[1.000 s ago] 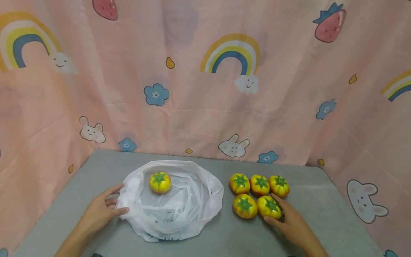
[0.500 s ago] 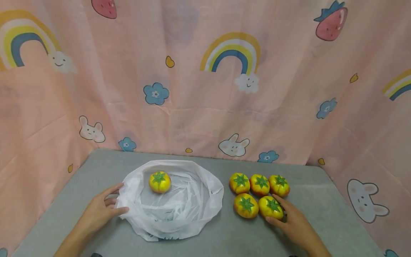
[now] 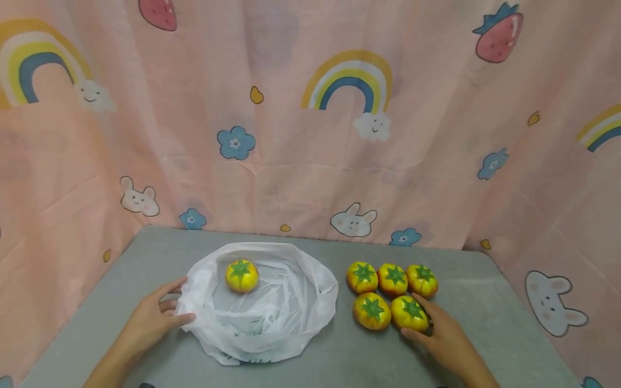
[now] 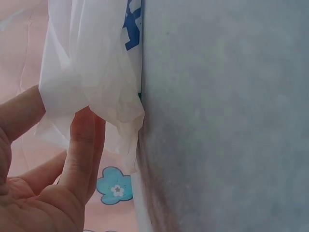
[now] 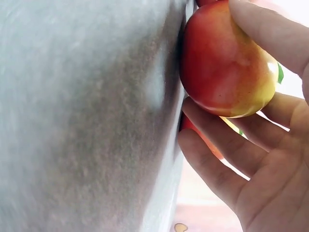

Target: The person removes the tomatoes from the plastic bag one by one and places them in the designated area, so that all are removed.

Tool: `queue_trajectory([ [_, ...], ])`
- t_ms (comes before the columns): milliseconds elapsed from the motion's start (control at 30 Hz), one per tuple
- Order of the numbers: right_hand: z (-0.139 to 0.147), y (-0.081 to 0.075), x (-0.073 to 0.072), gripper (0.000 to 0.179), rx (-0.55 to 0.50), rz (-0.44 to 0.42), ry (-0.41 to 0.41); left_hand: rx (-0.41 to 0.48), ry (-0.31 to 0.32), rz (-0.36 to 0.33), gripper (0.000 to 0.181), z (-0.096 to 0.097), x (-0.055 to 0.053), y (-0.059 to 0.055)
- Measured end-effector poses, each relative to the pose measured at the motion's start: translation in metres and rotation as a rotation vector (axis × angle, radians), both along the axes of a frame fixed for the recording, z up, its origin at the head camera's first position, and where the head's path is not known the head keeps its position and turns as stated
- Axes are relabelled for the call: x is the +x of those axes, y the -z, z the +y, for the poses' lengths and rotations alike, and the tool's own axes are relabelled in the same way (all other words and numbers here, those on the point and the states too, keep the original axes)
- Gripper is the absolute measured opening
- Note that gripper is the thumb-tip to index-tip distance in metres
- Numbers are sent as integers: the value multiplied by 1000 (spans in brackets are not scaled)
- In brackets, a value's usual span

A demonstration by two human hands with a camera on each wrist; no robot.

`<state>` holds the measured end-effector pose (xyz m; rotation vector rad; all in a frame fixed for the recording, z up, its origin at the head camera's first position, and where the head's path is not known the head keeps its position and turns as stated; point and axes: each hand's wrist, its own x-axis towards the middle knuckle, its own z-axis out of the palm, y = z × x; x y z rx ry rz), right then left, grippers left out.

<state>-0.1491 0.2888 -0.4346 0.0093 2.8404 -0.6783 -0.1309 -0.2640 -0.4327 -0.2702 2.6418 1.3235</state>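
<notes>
A white plastic bag (image 3: 194, 299) lies with its mouth spread wide, and one yellow-red tomato (image 3: 241, 276) with a green star-shaped top sits inside it. At the bag's left edge, my left hand (image 3: 150, 318) holds the plastic between thumb and fingers; some fingertips go out of sight behind the film in the left wrist view. On the right, my right hand (image 3: 443, 334) grips the front right tomato (image 3: 409, 313), thumb on the near side and fingers on the far side. Its red flank (image 5: 219, 67) shows low against the table in the right wrist view.
Beside the held tomato is another tomato (image 3: 371, 311). Behind them stands a row of three: a left tomato (image 3: 361, 277), a middle tomato (image 3: 392, 279) and a right tomato (image 3: 422, 281). A pink patterned curtain (image 3: 291, 178) hangs along the back of the grey table (image 3: 310, 372).
The two front tomatoes shifted slightly right between one second and half a second ago, with my right hand. Since then nothing has visibly moved; my left hand stays at the bag.
</notes>
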Motion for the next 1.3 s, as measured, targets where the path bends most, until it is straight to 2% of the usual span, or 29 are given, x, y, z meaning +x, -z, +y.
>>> queue_trajectory([
  [167,-1,-4,0,103,-2,-13,36,-6,7,7,100,-1,-1,-1],
  [467,0,-18,1,102,20,29,75,-3,1,0,101,-2,-2,-1],
  [700,0,-28,2,106,31,11,111,-11,-1,-5,101,-2,-2,-2],
  [867,1,-31,3,107,45,29,110,-9,-2,-2,100,-2,-3,-3],
  [1100,4,-33,7,102,66,81,86,28,17,38,97,-1,-2,1],
  [1300,-9,-35,7,100,59,121,45,20,5,20,98,-1,1,2],
])
